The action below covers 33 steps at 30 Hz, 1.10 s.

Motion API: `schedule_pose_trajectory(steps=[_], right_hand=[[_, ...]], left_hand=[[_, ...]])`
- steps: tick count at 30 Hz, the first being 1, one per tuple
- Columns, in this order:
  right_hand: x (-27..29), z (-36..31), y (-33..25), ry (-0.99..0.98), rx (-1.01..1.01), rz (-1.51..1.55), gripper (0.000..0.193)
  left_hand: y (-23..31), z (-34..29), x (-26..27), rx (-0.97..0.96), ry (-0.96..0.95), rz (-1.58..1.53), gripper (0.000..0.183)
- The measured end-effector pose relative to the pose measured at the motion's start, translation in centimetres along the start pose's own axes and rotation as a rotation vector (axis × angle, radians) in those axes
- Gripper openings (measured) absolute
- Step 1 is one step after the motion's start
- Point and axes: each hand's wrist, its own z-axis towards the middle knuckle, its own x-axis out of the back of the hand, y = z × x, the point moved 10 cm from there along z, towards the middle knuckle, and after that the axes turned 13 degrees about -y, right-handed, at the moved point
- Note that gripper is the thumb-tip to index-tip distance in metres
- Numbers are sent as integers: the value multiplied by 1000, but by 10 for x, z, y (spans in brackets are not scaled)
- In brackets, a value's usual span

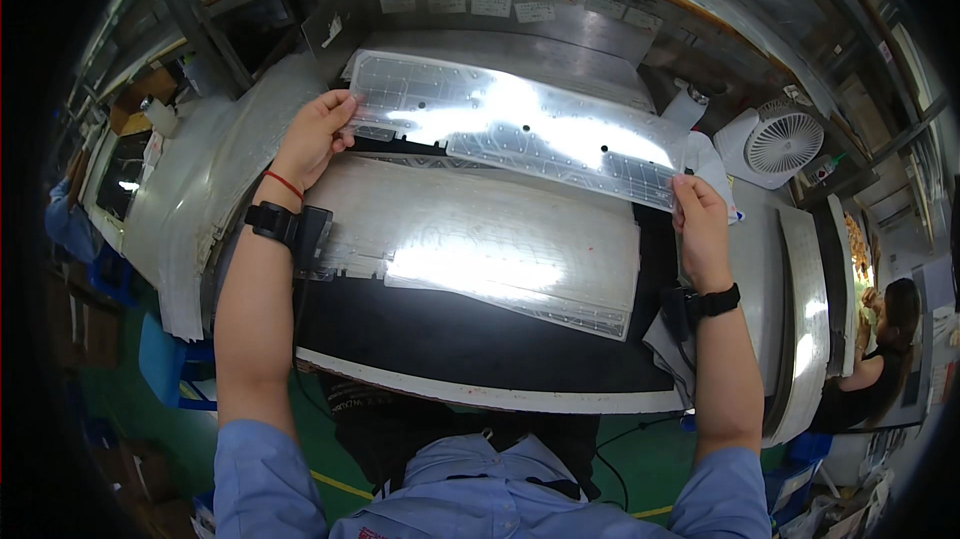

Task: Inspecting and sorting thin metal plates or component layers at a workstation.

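The black tabletop [420, 324] took up the middle of the frame, and a low pile of clear panels [510, 214] lay across its centre. Beyond the pile, in the upper middle, one long clear plastic sheet [500, 124] was held up, its right end lower in the frame; I couldn't tell whether its near edge touched anything beneath. A white fan [785, 144] stood at upper right. The left hand [325, 131] pinched the sheet's left end, the right hand [700, 207] its lower right corner. To my eye it looked light, thin and a bit springy, probably slick and easily scratched, best gripped by the short ends, away from the glossy face.
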Motion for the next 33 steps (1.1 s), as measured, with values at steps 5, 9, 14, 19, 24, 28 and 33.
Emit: schedule_pose_trajectory(steps=[5,9,14,19,24,28,33], right_hand=[[-2,-1,-11,59,54,6,25],[-9,-1,-10,-7,17,-187,23],[-38,-1,-16,-198,82,-543,19],[-72,-13,-29,-441,102,-823,33],[-64,-8,-18,-431,88,-806,34],[-63,-7,-18,-408,99,-774,31],[-51,-3,-1,-350,-16,-324,14]], left_hand=[[-3,0,18,-54,34,-154,25],[3,-2,18,-134,149,-283,38],[17,-5,4,-164,84,-255,46],[9,-5,10,-98,61,-192,43],[3,-2,9,-49,69,-163,40],[3,-4,6,-35,59,-143,39],[1,-4,6,-14,46,-132,39]])
